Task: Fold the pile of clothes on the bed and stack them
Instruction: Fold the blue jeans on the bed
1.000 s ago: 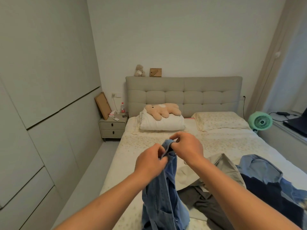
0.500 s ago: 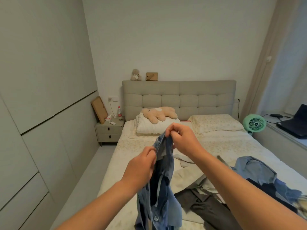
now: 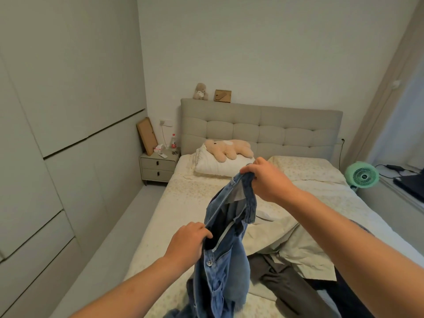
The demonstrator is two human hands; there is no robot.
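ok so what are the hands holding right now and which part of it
Both hands hold the blue jeans by the waistband: the left hand grips it near the button, the right hand grips the far side, lifted higher.

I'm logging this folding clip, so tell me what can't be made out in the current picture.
All in the head view:
- Jeans: legs cut off by the bottom edge, so their length is unknown.
- Left hand and right hand: fingertips buried in the waistband.
- Dark clothes: partly under the beige garment and the right forearm.
- Bottle on the nightstand: label too small to read.
- Laptop: cut off by the right edge.
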